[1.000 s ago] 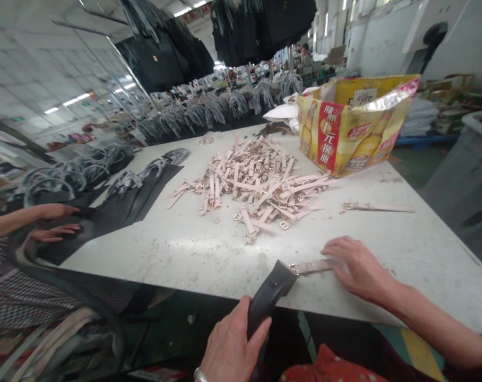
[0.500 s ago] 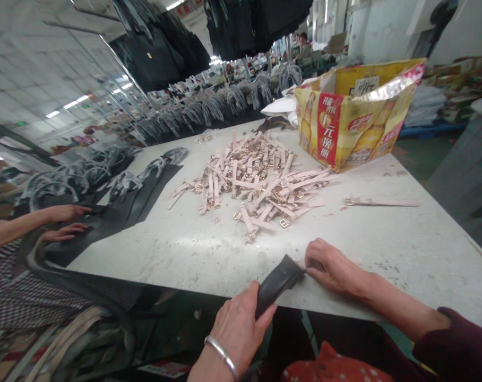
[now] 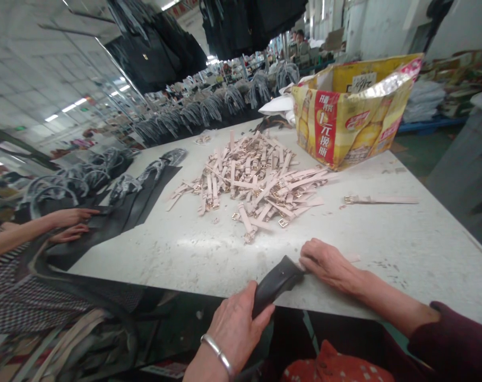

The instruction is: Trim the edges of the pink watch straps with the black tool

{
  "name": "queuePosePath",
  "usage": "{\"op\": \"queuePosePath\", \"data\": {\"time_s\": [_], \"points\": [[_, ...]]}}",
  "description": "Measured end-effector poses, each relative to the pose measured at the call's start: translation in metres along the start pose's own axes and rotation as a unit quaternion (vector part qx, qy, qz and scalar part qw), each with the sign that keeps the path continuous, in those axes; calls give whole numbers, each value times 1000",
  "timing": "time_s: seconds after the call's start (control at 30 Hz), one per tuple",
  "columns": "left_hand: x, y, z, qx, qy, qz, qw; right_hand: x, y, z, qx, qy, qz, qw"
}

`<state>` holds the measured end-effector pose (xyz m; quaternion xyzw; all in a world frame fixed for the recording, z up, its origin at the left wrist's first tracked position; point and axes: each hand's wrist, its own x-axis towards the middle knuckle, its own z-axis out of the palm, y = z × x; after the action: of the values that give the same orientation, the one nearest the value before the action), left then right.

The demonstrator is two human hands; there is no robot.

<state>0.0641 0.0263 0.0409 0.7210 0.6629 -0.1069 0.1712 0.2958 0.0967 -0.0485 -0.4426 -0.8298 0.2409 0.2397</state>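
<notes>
My left hand [image 3: 239,313], with a silver bangle at the wrist, is wrapped round a black, thick, tube-like piece [image 3: 278,281] at the table's near edge. Its exact kind is unclear. At the far end of that piece, the fingers of my right hand [image 3: 324,262] are pinched together. A pale strap [image 3: 354,258] shows faintly beyond the hand, and a light bit shows at the fingertips; most of it is hidden. Ahead lies a heap of pale pink buckle straps [image 3: 249,175]. One single buckle strap [image 3: 380,200] rests apart at the right.
A yellow beer carton [image 3: 352,122] stands at the table's back right. On the left, a co-worker's hands [image 3: 74,223] rest on black pieces [image 3: 133,207] with wrapped handles. Black bags [image 3: 157,53] hang overhead. A grey bin [image 3: 472,154] stands right of the white table [image 3: 209,254].
My right hand has shifted slightly left, closer to the black piece's end. The co-worker's hands have moved a little to the right. My left hand keeps its hold.
</notes>
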Motion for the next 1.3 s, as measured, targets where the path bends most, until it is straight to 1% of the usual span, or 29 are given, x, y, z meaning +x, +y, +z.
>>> {"op": "queuePosePath", "data": {"time_s": [0.2, 0.33, 0.5, 0.7, 0.8, 0.9, 0.97, 1.1, 1.2, 1.3], "points": [[7, 7, -6, -4, 4, 5, 1000, 2, -2, -4, 37, -26, -3, 999], [9, 6, -7, -3, 0, 5, 1000, 2, -4, -2, 23, -6, 16, 1000], [3, -1, -7, 17, -20, -16, 1000, 6, -4, 3, -4, 16, 50, 999], [-3, -2, -5, 12, -10, 6, 1000, 8, -6, 8, -13, 24, 69, 997], [-1, 0, -6, 13, -7, 3, 1000, 7, -7, 2, 20, 18, 53, 998], [0, 1, -7, 11, -11, -2, 1000, 3, -6, -11, 99, -20, 14, 995], [1, 3, -8, 4, -11, -1, 1000, -3, -4, -20, 126, -33, -2, 992], [0, 4, -8, -15, -15, -2, 1000, -22, 6, -29, 59, -25, -21, 998], [-3, 2, -6, -14, -20, -6, 1000, -33, 13, -27, 39, -24, -28, 999], [-6, 0, -2, 1, -16, -1, 1000, -37, 17, -23, 44, -15, -25, 999]]}}
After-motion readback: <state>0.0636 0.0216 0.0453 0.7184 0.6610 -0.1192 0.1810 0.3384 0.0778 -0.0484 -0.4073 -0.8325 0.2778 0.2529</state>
